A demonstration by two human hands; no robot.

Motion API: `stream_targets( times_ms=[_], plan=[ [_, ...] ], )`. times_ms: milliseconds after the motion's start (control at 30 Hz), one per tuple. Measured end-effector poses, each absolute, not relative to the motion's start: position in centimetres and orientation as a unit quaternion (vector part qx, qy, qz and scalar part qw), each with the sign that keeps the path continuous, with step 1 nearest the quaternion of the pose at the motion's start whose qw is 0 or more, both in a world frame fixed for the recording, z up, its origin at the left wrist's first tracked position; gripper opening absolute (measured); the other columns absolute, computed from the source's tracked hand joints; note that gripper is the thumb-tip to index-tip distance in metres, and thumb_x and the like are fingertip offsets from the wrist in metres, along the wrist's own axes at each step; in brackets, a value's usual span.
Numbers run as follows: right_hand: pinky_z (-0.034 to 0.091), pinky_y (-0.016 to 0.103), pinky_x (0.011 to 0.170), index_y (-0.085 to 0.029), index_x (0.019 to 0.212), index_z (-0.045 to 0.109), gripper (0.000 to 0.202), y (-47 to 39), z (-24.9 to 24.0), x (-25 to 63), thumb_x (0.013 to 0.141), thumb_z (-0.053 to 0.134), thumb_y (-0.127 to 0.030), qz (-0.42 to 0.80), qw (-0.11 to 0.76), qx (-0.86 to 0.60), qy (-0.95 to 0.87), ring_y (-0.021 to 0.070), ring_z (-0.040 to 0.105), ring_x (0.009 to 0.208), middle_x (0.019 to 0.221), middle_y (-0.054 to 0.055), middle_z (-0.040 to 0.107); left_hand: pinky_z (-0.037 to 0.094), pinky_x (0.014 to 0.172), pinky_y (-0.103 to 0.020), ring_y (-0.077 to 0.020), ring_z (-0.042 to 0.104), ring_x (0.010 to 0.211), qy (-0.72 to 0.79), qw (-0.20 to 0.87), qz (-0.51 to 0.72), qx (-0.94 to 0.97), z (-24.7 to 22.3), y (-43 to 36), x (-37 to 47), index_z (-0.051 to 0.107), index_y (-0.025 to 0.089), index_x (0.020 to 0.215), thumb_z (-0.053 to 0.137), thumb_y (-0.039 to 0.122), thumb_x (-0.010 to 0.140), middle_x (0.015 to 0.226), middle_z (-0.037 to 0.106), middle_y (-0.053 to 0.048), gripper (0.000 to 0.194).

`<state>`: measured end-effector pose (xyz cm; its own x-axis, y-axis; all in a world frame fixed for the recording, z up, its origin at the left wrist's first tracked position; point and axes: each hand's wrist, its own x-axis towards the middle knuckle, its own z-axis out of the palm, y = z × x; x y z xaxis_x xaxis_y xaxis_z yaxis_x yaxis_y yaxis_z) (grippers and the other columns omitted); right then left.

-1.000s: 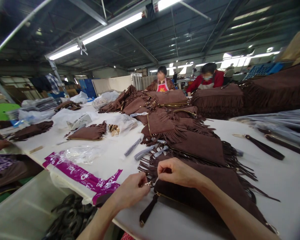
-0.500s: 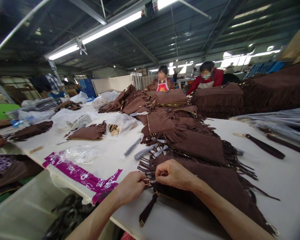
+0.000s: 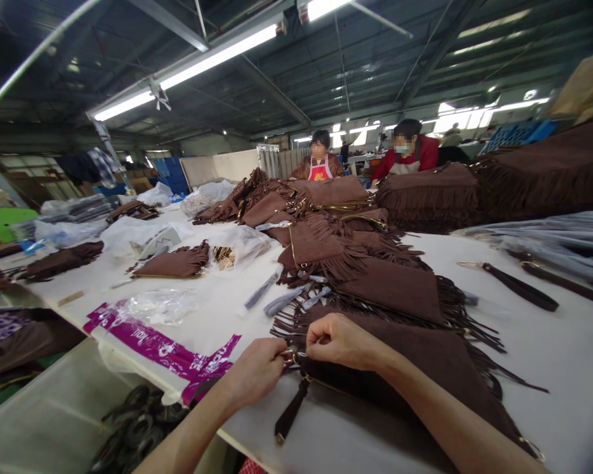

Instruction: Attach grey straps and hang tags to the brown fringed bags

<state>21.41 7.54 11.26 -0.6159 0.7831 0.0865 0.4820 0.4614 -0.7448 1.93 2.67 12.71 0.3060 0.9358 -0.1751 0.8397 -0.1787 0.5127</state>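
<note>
A dark brown fringed suede bag (image 3: 405,352) lies flat at the table's near edge, its left corner between my hands. My left hand (image 3: 259,368) is closed in a pinch on a small gold-coloured metal clasp (image 3: 290,357) beside that corner. My right hand (image 3: 343,341) has its fingers curled together at the corner, right of the clasp; what sits between its fingertips is hidden. From the bag's zip hangs a brown zipper pull (image 3: 292,411), pointing down to the left. Whether the clasp is hooked to the bag I cannot tell.
More fringed bags (image 3: 395,289) overlap behind this one. Brown wrist straps (image 3: 518,286) and plastic-wrapped pieces (image 3: 563,240) lie right. Purple printed plastic (image 3: 163,349) runs along the left edge, above a bin of dark rings (image 3: 138,421). Two co-workers (image 3: 321,161) are across the table.
Both hands stay at the bag's corner, with only slight finger movement around the clasp. The whole view has shifted a little. The far right co-worker's head has turned slightly.
</note>
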Motion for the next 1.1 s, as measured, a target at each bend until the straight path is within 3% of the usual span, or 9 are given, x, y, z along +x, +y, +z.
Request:
stream_targets(
  times_ms=[200,333,600,833,967,1100],
  plan=[
    [0.031,0.018,0.047,-0.015,0.064,0.071,0.013,7.6,11.0,21.1,0.068,0.059,-0.02,0.358,0.211,-0.373,-0.829,0.0101,0.045,0.052,0.052,-0.006,0.054,0.03,0.058,-0.025,-0.0161,0.053,0.065,0.589,0.253,0.113,0.759,11.8,2.7,2.0,0.054,0.019,0.065,0.039,0.024,0.084,0.067,0.06,0.0,0.024],
    [0.031,0.019,0.048,-0.015,0.063,0.072,0.014,7.5,10.8,21.0,0.067,0.059,-0.018,0.347,0.204,-0.378,-0.833,0.0109,0.047,0.053,0.052,-0.005,0.055,0.026,0.054,-0.026,-0.014,0.044,0.057,0.624,0.279,0.134,0.718,10.9,3.2,2.1,0.042,0.02,0.054,0.033,0.038,0.089,0.053,0.047,0.002,0.041],
    [0.031,0.019,0.049,-0.016,0.063,0.071,0.013,7.5,10.9,20.7,0.066,0.058,-0.017,0.332,0.203,-0.396,-0.831,0.0117,0.05,0.054,0.053,-0.004,0.057,0.02,0.051,-0.027,-0.0117,0.035,0.053,0.622,0.299,0.131,0.712,10.1,3.6,1.6,0.034,0.02,0.052,0.04,0.037,0.083,0.052,0.029,0.004,0.036],
    [0.029,0.019,0.048,-0.015,0.062,0.07,0.013,7.1,11.3,20.4,0.065,0.057,-0.016,0.331,0.195,-0.408,-0.828,0.0113,0.048,0.055,0.053,-0.004,0.053,0.027,0.056,-0.026,-0.0153,0.047,0.063,0.607,0.284,0.137,0.729,10.4,3.4,1.6,0.046,0.02,0.06,0.038,0.036,0.084,0.061,0.049,0.002,0.03],
    [0.029,0.02,0.05,-0.016,0.061,0.07,0.014,7.0,11.4,20.2,0.064,0.056,-0.015,0.32,0.193,-0.419,-0.828,0.0121,0.048,0.056,0.054,-0.003,0.053,0.037,0.066,-0.026,-0.0195,0.057,0.078,0.604,0.279,0.147,0.732,10.4,3.4,1.6,0.059,0.02,0.073,0.04,0.034,0.085,0.078,0.065,-0.002,0.026],
    [0.028,0.021,0.05,-0.016,0.06,0.07,0.013,7.0,11.3,20.0,0.063,0.057,-0.016,0.319,0.184,-0.424,-0.827,0.0127,0.048,0.057,0.053,-0.004,0.052,0.041,0.075,-0.028,-0.0222,0.061,0.088,0.609,0.277,0.166,0.725,10.6,3.2,1.6,0.065,0.021,0.087,0.042,0.032,0.084,0.091,0.07,-0.004,0.025]
  ],
)
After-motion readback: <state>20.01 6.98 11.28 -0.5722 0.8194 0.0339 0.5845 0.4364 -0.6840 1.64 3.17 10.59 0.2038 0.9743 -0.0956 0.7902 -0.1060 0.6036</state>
